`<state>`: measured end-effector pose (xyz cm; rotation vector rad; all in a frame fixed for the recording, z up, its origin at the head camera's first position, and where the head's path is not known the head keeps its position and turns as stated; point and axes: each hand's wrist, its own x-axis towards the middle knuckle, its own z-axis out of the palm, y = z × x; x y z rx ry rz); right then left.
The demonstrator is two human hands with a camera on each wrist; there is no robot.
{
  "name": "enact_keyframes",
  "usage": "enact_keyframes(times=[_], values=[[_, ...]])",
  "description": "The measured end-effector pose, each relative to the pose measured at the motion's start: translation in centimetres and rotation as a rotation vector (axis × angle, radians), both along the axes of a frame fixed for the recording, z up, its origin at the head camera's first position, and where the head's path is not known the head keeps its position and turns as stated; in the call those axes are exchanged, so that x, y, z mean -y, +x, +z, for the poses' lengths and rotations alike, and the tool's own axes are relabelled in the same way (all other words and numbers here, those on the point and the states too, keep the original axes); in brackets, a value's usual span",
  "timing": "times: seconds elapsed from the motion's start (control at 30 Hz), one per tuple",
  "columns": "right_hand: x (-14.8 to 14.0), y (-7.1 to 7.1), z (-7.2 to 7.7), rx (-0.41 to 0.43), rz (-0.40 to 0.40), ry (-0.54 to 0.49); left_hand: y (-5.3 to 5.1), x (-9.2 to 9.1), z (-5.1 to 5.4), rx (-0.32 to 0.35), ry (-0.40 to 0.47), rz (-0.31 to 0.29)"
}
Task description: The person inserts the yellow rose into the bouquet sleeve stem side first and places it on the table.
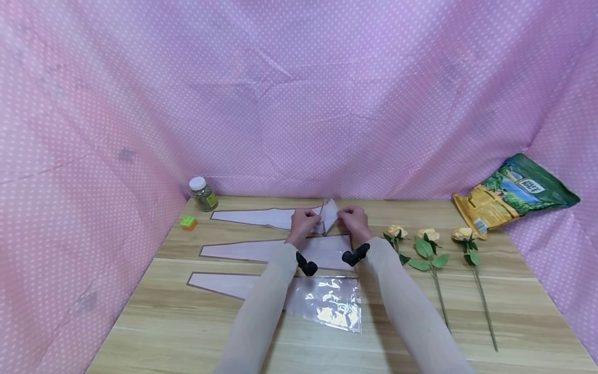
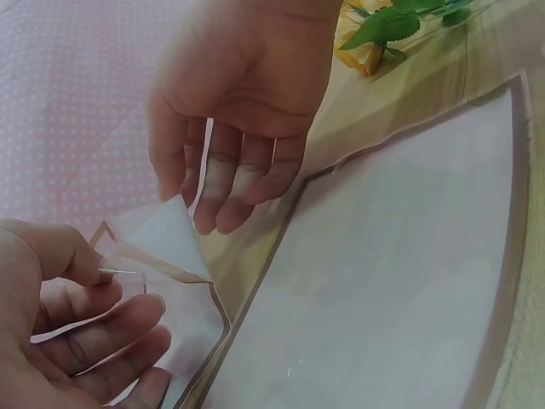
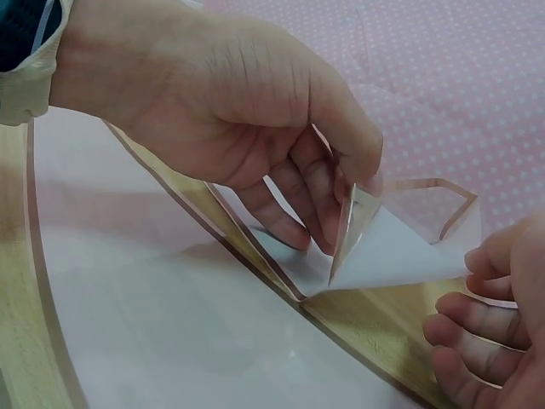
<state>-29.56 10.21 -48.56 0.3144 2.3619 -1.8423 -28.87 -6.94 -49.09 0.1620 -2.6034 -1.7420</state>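
Three tapered flower sleeves with brown borders lie across the table in the head view: the far sleeve (image 1: 252,217), the middle sleeve (image 1: 247,251) and the near, glossy sleeve (image 1: 322,301). My left hand (image 1: 303,223) pinches the far sleeve's wide end, with the film between thumb and index finger. Opposite it, my right hand (image 1: 356,222) pinches a corner of the same end between thumb and fingertip. That end is lifted and folded over, its white flap (image 3: 400,251) standing between both hands. In the left wrist view, the clear film (image 2: 128,230) parts from the white layer.
Right of the hands lie three yellow roses, the left rose (image 1: 396,231), middle rose (image 1: 429,235) and right rose (image 1: 462,234). A green-and-yellow bag (image 1: 518,189) leans at the back right. A white-lidded jar (image 1: 204,196) and small cube (image 1: 188,223) stand at left.
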Motion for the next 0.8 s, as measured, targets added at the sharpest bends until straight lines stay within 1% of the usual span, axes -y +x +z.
enact_keyframes(times=[0.2, 0.33, 0.43, 0.67, 0.8], values=[[0.0, -0.2, -0.1, 0.004, 0.002, 0.028, 0.1, -0.2, -0.1, -0.029, -0.032, -0.020], [0.2, -0.5, 0.1, -0.008, 0.036, 0.077, 0.2, -0.2, 0.0, -0.023, -0.045, -0.028], [0.3, -0.7, 0.3, -0.004, 0.067, 0.095, 0.2, -0.3, 0.1, -0.016, -0.051, -0.032], [0.2, -0.4, 1.0, -0.004, 0.124, 0.080, 0.1, -0.4, 0.0, -0.034, -0.063, -0.036], [0.0, -0.1, 1.7, -0.024, 0.161, 0.057, 0.2, -0.3, 0.0, -0.034, -0.063, -0.042]])
